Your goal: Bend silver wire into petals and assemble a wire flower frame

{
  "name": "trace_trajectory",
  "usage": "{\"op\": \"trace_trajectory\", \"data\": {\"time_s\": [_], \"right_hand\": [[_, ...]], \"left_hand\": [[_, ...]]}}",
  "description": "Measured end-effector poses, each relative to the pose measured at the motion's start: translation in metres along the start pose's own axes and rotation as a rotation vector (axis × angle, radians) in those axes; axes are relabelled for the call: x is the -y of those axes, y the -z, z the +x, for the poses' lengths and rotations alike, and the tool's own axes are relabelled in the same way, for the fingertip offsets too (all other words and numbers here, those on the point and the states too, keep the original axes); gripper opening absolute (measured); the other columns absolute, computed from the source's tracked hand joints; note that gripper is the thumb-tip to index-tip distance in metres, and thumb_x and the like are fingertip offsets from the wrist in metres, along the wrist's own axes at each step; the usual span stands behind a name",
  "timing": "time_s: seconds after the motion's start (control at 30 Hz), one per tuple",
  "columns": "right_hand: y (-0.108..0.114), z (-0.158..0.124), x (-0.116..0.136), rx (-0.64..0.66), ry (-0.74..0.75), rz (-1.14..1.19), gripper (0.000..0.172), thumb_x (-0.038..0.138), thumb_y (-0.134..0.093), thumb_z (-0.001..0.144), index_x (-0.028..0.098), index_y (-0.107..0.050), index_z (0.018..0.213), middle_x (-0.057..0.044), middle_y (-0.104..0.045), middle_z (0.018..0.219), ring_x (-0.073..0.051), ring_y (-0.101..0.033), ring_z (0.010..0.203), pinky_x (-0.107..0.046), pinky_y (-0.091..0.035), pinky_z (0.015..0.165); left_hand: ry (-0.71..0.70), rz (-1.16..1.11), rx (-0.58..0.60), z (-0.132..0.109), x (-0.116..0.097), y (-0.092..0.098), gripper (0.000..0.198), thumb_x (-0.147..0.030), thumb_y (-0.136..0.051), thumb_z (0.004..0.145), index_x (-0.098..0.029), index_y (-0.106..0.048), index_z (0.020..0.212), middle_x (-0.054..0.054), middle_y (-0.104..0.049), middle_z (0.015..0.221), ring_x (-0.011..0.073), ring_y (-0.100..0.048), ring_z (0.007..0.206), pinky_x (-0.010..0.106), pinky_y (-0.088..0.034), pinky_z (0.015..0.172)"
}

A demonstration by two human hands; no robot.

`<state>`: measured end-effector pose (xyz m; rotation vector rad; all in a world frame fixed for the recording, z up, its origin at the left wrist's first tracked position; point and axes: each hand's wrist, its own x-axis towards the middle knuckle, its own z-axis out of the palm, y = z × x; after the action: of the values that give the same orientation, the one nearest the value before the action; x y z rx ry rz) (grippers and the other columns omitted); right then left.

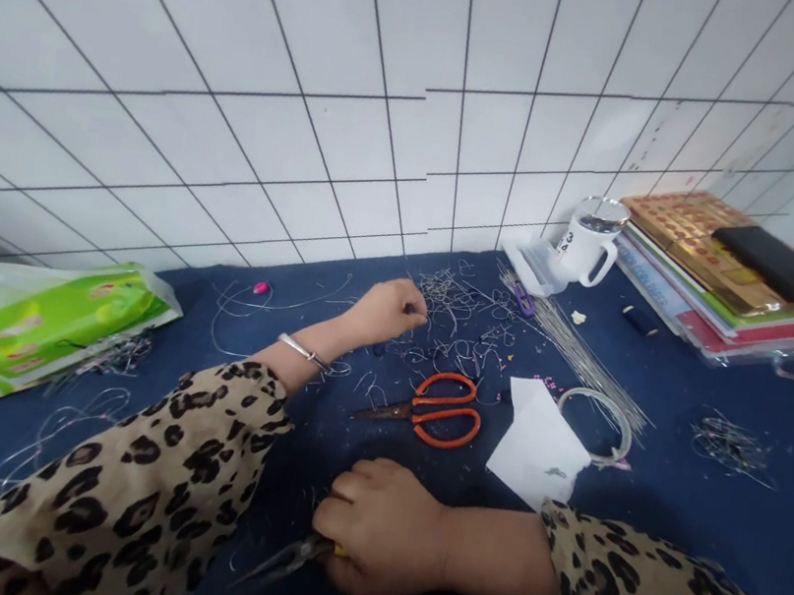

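My right hand [384, 532] is wrapped round the yellow handle of a pair of needle-nose pliers [291, 555], whose jaws point to the lower left. Farther out, my left hand [388, 314] reaches to the edge of a tangle of thin wire pieces [447, 290]. Its fingers are curled together, and whatever may be between them is too small to make out. Between the two hands lie scissors [444, 411] with orange handles, their blades pointing left. Beside them is a folded white paper [539, 443], partly under a clear coil [624, 421].
Straight wires [583, 350] lie in a bundle near a white mug [588, 246] and a clear tray [534, 263]. Books [729, 273] are stacked at right, with another wire pile [729, 447] in front. A green bag [57, 321] lies left. A tiled wall [260, 118] closes the back.
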<state>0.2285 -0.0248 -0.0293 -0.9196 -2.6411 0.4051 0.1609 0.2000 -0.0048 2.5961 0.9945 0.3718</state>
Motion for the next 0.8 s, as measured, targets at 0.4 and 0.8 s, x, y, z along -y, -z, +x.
{"op": "trace_trajectory", "data": {"time_s": [0.4,0.8], "right_hand": [[0.0,-0.001,0.0,0.005,0.009,-0.002,0.022,0.038,-0.05,0.079,0.019,-0.056,0.085,-0.004,-0.061,0.084,-0.017,-0.053,0.071,-0.031,-0.039,0.063],[-0.002,-0.002,0.0,0.005,0.019,-0.03,0.022,0.037,-0.048,0.08,0.019,-0.056,0.089,-0.004,-0.062,0.085,-0.018,-0.055,0.073,-0.031,-0.04,0.065]], "left_hand": [[-0.086,0.033,0.23,-0.001,-0.017,-0.028,0.01,-0.026,-0.06,0.074,-0.02,-0.069,0.075,0.003,-0.067,0.085,0.0167,-0.06,0.076,0.025,-0.044,0.068],[0.038,0.109,0.107,-0.002,-0.021,0.004,0.01,-0.018,-0.042,0.082,-0.017,-0.051,0.087,0.005,-0.058,0.076,0.017,-0.053,0.066,0.027,-0.036,0.058]]}}
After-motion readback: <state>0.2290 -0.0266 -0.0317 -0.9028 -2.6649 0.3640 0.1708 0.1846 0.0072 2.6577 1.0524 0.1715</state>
